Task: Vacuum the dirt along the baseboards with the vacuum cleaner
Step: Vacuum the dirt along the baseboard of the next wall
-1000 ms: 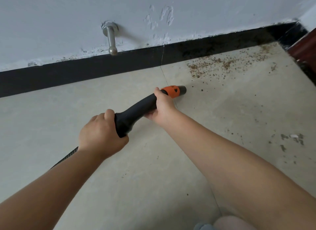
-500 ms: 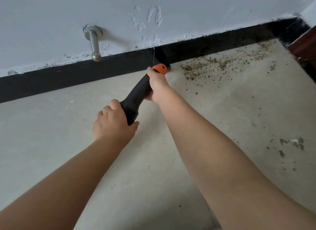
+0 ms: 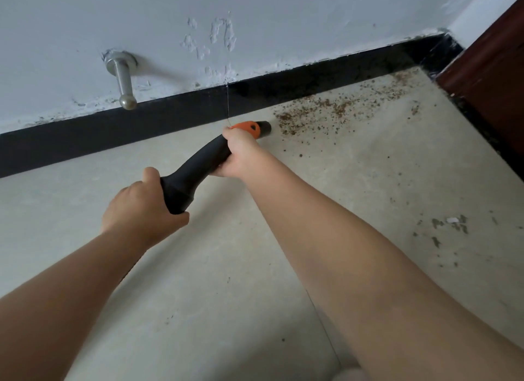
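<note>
The black vacuum nozzle (image 3: 195,170) with an orange collar (image 3: 249,128) lies low over the pale tiled floor, its dark tip just left of a patch of brown dirt (image 3: 334,108). My right hand (image 3: 241,153) grips the nozzle just behind the orange collar. My left hand (image 3: 141,207) is wrapped around the thicker rear end of the nozzle. The dirt runs along the black baseboard (image 3: 113,131) toward the right corner. The hose behind my left hand is hidden.
A metal door stopper (image 3: 124,83) sticks out of the white wall above the baseboard. A dark red door frame (image 3: 490,77) stands at the right corner. Grey specks and a white scrap (image 3: 450,222) lie on the floor to the right.
The nozzle tip has swung away from the baseboard and to the right, ending at the left edge of the dirt patch. Both hands kept their hold.
</note>
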A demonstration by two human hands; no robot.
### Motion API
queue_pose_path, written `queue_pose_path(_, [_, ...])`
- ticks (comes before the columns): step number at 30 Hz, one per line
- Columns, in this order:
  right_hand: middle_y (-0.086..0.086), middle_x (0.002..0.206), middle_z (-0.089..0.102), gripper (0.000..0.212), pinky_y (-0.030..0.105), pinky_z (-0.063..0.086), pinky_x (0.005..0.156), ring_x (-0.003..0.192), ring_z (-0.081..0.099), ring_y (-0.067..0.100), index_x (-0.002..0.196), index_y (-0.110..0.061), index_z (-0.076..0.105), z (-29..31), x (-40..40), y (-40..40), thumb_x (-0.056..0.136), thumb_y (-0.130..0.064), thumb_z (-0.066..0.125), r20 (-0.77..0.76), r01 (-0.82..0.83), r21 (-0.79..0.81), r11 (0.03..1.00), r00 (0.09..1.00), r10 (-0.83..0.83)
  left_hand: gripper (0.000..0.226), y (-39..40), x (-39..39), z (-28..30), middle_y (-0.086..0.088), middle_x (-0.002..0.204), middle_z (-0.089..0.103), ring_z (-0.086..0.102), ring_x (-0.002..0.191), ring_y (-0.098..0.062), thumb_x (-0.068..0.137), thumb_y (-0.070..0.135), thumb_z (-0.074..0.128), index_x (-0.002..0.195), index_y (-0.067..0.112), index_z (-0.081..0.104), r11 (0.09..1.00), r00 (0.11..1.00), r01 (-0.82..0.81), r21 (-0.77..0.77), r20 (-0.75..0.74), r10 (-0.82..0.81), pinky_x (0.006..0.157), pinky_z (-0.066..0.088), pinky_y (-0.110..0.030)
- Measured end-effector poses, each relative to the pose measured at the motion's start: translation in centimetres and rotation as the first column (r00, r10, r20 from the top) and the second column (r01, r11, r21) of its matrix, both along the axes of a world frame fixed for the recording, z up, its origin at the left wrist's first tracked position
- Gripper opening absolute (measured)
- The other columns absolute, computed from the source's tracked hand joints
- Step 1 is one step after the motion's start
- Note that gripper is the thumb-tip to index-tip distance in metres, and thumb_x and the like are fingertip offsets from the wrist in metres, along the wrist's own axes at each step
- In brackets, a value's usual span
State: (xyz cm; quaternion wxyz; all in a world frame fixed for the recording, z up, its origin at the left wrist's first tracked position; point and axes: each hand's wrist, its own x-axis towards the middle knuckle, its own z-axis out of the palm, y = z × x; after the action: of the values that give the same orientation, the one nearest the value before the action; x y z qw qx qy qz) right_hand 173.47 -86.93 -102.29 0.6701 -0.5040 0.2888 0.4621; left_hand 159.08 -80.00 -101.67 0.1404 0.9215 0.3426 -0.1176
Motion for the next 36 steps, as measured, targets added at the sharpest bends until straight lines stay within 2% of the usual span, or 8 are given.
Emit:
queue_pose_path(7, [0.02, 0.137, 0.043, 0.048, 0.057, 0.04, 0.095, 0.124, 0.045, 0.039, 0.136, -0.005, 0.032, -0.2, -3.4, -0.1, 0.097, -0.027, 0.048, -0.009, 0.079, -0.08, 0.994, 0.997, -0.08, 0.043, 0.9, -2.4, -1.3, -0.004, 0.079, 0.047, 0.049, 0.074, -0.028, 0.074, 0.03, 0.067, 0.095, 0.011, 0.034, 0.995, 0.998, -0.023, -0.096, 0.052, 0.028, 0.059, 0.036, -0.031])
queue_pose_path(17, [0.02, 0.137, 0.045, 0.046, 0.053, 0.042, 0.094, 0.124, 0.046, 0.037, 0.137, -0.005, 0.031, 0.3, -2.6, -1.4, 0.098, -0.025, 0.045, 0.078, 0.174, -0.189, 0.966, 0.984, -0.162, 0.045, 0.5, -0.8, -2.3, -0.002, 0.085, 0.042, 0.041, 0.075, -0.022, 0.076, 0.03, 0.066, 0.093, 0.015, 0.028, 0.987, 0.986, 0.106, -0.124, 0.138, -0.088, 0.061, 0.033, -0.03])
queue_pose_path(20, [0.018, 0.135, 0.045, 0.043, 0.053, 0.044, 0.091, 0.122, 0.047, 0.037, 0.136, -0.008, 0.033, 0.0, -2.3, -1.8, 0.098, -0.026, 0.044, 0.116, 0.198, -0.272, 0.942, 0.978, -0.172, 0.039, -0.2, -0.5, -2.7, -0.005, 0.087, 0.047, 0.039, 0.074, -0.021, 0.078, 0.031, 0.064, 0.099, 0.011, 0.037, 0.984, 0.969, 0.151, -0.091, 0.209, -0.129, 0.059, 0.029, -0.03])
queue_pose_path(25, [0.015, 0.135, 0.046, 0.047, 0.046, 0.047, 0.079, 0.122, 0.048, 0.035, 0.138, -0.009, 0.034, -1.0, -2.3, -2.6, 0.099, -0.034, 0.041, 0.169, 0.134, -0.311, 0.941, 0.982, -0.084, 0.041, -1.9, -1.0, -3.7, -0.013, 0.09, 0.057, 0.037, 0.073, -0.023, 0.078, 0.028, 0.067, 0.103, 0.003, 0.046, 0.99, 0.965, 0.118, -0.084, 0.247, -0.094, 0.058, 0.031, -0.032])
queue_pose_path(28, [0.015, 0.137, 0.044, 0.047, 0.051, 0.046, 0.088, 0.123, 0.046, 0.034, 0.139, -0.01, 0.033, -0.8, -1.6, -2.6, 0.099, -0.034, 0.041, 0.172, 0.106, -0.261, 0.96, 0.983, -0.062, 0.04, -2.7, -0.7, -3.6, -0.017, 0.088, 0.057, 0.04, 0.072, -0.026, 0.076, 0.022, 0.068, 0.102, -0.001, 0.047, 0.995, 0.969, 0.083, -0.057, 0.237, -0.067, 0.056, 0.032, -0.033])
queue_pose_path(30, [0.015, 0.137, 0.044, 0.048, 0.051, 0.045, 0.09, 0.124, 0.046, 0.034, 0.139, -0.01, 0.033, -0.6, -0.8, -2.6, 0.099, -0.035, 0.042, 0.175, 0.096, -0.255, 0.962, 0.983, -0.051, 0.041, -3.2, 0.0, -3.2, -0.019, 0.092, 0.056, 0.048, 0.079, -0.032, 0.077, 0.02, 0.067, 0.105, -0.002, 0.046, 0.997, 0.976, 0.068, -0.046, 0.21, -0.057, 0.058, 0.033, -0.034])
queue_pose_path(32, [0.015, 0.136, 0.044, 0.049, 0.05, 0.047, 0.087, 0.122, 0.047, 0.035, 0.138, -0.011, 0.034, -0.2, 0.1, -2.8, 0.098, -0.036, 0.044, 0.184, 0.077, -0.264, 0.961, 0.983, -0.028, 0.041, -3.7, 1.1, -2.8, -0.019, 0.096, 0.055, 0.05, 0.085, -0.034, 0.078, 0.021, 0.065, 0.106, -0.001, 0.043, 0.998, 0.981, 0.054, -0.026, 0.187, -0.048, 0.059, 0.033, -0.034])
queue_pose_path(36, [0.015, 0.135, 0.046, 0.05, 0.047, 0.049, 0.074, 0.12, 0.049, 0.035, 0.137, -0.011, 0.036, 0.1, 2.2, -3.3, 0.096, -0.039, 0.046, 0.192, 0.034, -0.267, 0.963, 0.981, 0.018, 0.041, -5.1, 3.2, -2.3, -0.017, 0.099, 0.055, 0.048, 0.085, -0.032, 0.08, 0.023, 0.063, 0.105, 0.001, 0.04, 1.0, 0.988, 0.013, 0.0, 0.156, -0.013, 0.06, 0.033, -0.035])
